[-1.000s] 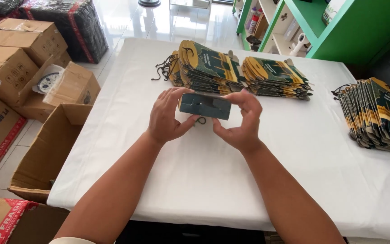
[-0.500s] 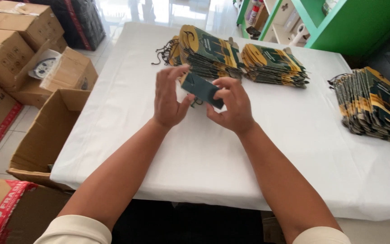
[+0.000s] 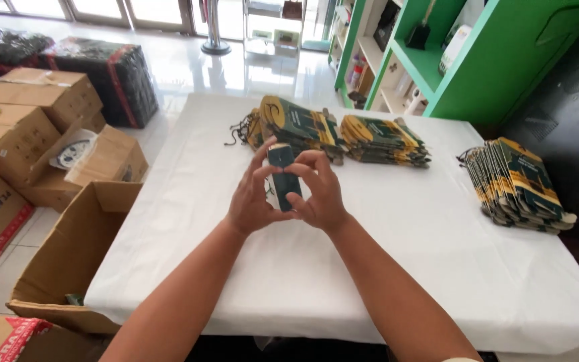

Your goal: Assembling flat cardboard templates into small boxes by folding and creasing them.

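Left hand [image 3: 252, 201] and right hand [image 3: 322, 198] pinch one small dark-green flat packet [image 3: 283, 175] upright between their fingers above the white-clothed worktop [image 3: 403, 268], three stacks of green-and-yellow packets [image 3: 383, 139] already lying behind it.

Card [image 3: 283, 175] between the hands: dark, smooth, slightly glossy paperboard. Cloth [image 3: 397, 255] under the hands: white, matt fabric. Boxes [image 3: 28, 127] left of the hands: brown, matt cardboard. Floor [image 3: 189, 67] beyond: glossy tile.

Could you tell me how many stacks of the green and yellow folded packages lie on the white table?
3: one stack just beyond the hands, a second stack beside it to the right, a third stack near the table's right edge.
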